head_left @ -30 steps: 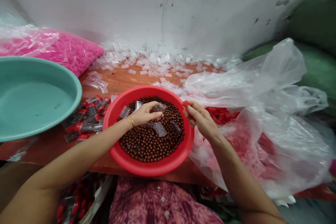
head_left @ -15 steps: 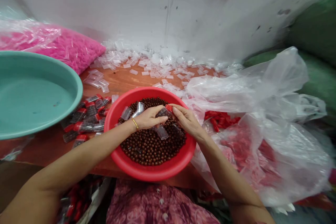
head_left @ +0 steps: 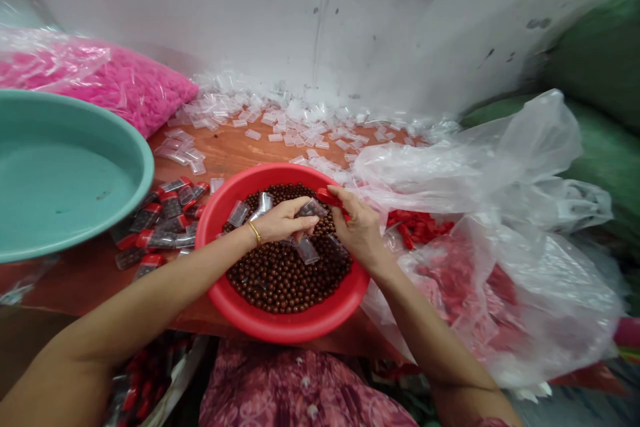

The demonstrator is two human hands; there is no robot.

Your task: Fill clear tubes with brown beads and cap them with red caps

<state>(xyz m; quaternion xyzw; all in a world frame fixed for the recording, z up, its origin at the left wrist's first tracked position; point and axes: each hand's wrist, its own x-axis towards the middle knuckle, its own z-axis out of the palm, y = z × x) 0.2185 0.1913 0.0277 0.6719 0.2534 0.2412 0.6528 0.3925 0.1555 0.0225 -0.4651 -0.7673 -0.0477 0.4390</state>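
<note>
My left hand is closed around a small clear plastic container that has dark brown balls inside. Just right of it, my right hand pinches a red cap, which looks slightly apart from the container's end. Both hands are over a red basin filled with round brown balls. A clear container lies on the balls beneath my left hand. More clear containers rest toward the basin's left side.
Filled containers with red caps are piled left of the basin, near a teal tub. Clear containers spread along the wall. Plastic bags with red caps crowd the right. A pink-filled bag stands back left.
My right hand has lifted slightly with the red cap, which now shows more fully, away from the container's end. My left hand keeps its hold on the container. The view has shifted a little.
</note>
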